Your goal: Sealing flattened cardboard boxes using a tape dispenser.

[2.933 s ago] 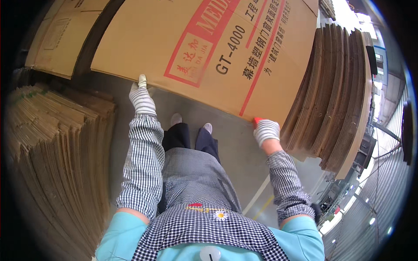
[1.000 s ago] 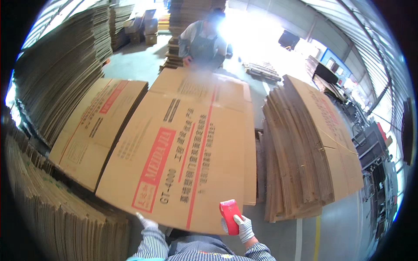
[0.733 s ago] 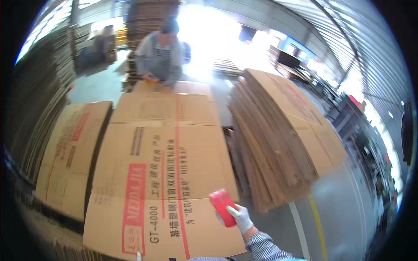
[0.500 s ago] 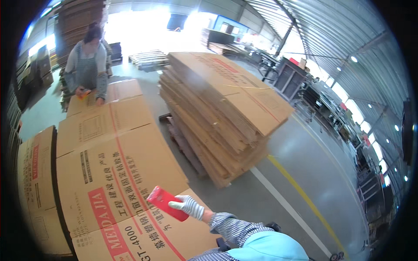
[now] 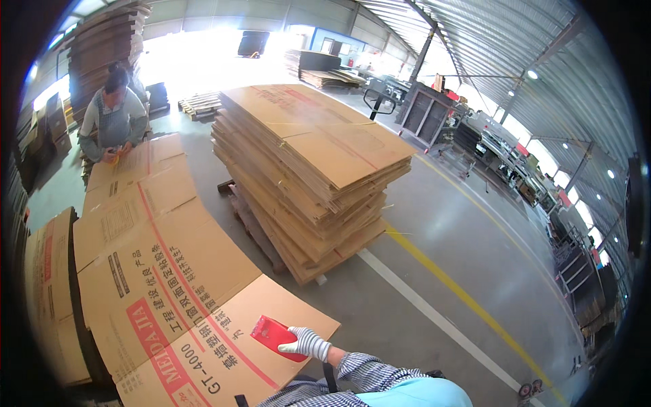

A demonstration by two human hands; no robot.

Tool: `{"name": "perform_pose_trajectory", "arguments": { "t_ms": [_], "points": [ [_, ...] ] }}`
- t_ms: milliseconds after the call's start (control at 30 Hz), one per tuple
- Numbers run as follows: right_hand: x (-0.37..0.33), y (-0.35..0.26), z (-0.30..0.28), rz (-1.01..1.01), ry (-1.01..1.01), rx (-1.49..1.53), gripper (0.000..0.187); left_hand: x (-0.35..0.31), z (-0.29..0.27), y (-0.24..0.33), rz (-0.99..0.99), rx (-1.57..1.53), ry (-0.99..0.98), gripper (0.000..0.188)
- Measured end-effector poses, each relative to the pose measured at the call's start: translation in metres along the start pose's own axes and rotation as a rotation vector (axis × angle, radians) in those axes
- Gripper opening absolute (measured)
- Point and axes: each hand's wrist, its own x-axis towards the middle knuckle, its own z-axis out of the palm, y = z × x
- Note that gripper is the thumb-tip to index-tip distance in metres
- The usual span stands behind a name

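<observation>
My right hand (image 5: 305,344), in a white glove with a grey-striped cuff, is closed on one end of a flat red block (image 5: 273,334). The block's exact kind does not show; its far end is scuffed and pale. It is over a large printed cardboard sheet (image 5: 244,271), close to the sheet's near right edge; whether it touches the board I cannot tell. Of my left arm, only a checked sleeve (image 5: 288,395) shows at the lower edge, and the left hand is out of view.
A tall pile of flat cardboard (image 5: 319,136) stands on a pallet beyond the sheet. Across the sheet, a person (image 5: 115,115) in an apron holds a small orange thing. More cardboard (image 5: 51,298) stands at left. Yellow and white lines mark the floor (image 5: 441,224) at right.
The view has shifted, bringing the sheet's right corner into sight. My right hand still holds the red block, now nearer that edge. The other person's hands have come together.
</observation>
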Motion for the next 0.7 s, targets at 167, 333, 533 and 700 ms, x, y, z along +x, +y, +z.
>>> {"name": "perform_pose_trajectory", "arguments": {
  "t_ms": [167,333,533,700],
  "points": [
    [-0.02,0.017,0.015,-0.048,0.099,-0.34,0.079,-0.001,0.002,-0.015,0.026,-0.038,-0.031,0.076],
    [-0.02,0.015,0.031,-0.064,0.09,-0.418,0.068,-0.002,-0.003,-0.02,0.054,-0.105,-0.072,0.073],
    [-0.023,0.006,0.023,-0.206,0.085,-0.417,0.059,0.017,-0.018,-0.031,0.047,-0.351,-0.381,0.07],
    [-0.013,0.01,0.014,-0.212,0.099,-0.481,0.065,0.016,0.003,-0.045,-0.064,-0.268,-0.086,0.08]
  ]
}}
